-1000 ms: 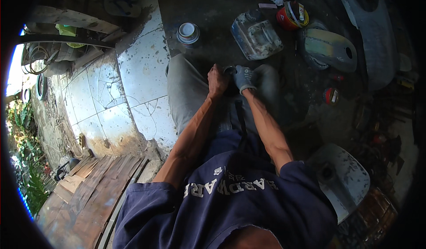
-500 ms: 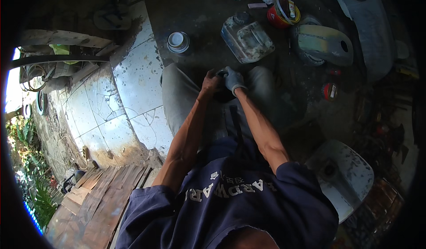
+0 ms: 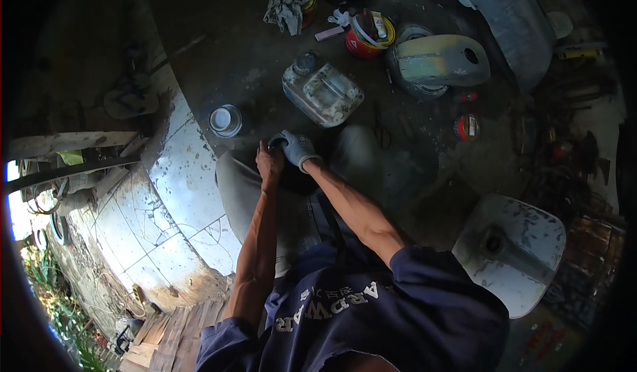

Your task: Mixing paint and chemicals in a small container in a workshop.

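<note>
My bare left hand (image 3: 269,164) and my right hand (image 3: 297,151), in a grey work glove, are close together above my lap. Fingers of both are closed around a small dark object (image 3: 277,144) whose kind I cannot make out. Just beyond the hands stands a scuffed plastic jerrycan (image 3: 332,96) with a dark cap. A round tin (image 3: 225,120) with a pale top sits on the floor to the left of it.
Farther off are a red bucket (image 3: 361,44) with things in it and a rag (image 3: 286,10) draped on another bucket. A worn fuel tank (image 3: 441,61) and small red tin (image 3: 466,127) lie right. A whitish panel (image 3: 514,252) is near my right elbow.
My view has turned, so the floor things and my hands appear farther left and lower. Both hands stay together at the small dark object.
</note>
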Available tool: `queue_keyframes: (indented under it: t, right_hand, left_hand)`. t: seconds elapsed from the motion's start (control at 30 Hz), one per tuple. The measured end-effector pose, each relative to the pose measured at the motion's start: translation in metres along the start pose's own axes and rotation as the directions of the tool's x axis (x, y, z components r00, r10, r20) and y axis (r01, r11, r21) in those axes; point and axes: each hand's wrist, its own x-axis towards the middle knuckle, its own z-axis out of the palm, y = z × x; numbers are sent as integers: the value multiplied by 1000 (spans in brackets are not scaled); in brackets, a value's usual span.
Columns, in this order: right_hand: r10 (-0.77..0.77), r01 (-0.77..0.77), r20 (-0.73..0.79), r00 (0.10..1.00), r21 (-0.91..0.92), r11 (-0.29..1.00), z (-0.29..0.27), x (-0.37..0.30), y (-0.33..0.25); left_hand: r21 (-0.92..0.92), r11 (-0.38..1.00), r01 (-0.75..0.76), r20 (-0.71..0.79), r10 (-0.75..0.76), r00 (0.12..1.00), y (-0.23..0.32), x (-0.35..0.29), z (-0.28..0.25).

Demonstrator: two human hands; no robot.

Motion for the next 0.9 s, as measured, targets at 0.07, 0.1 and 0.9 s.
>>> queue_keyframes:
  t: [0.07,0.1,0.9]
  right_hand:
    - [-4,11,-58,998,134,991,-2,4,27]
    - [2,7,-69,998,140,990,-3,3,28]
    - [-448,133,-545,709,-520,844,-176,10,26]
  left_hand:
    - [74,995,-65,133,55,990,34,-4,-3]
    - [140,977,-158,118,141,983,39,-5,-8]
    - [237,872,-429,227,380,897,60,9,-24]
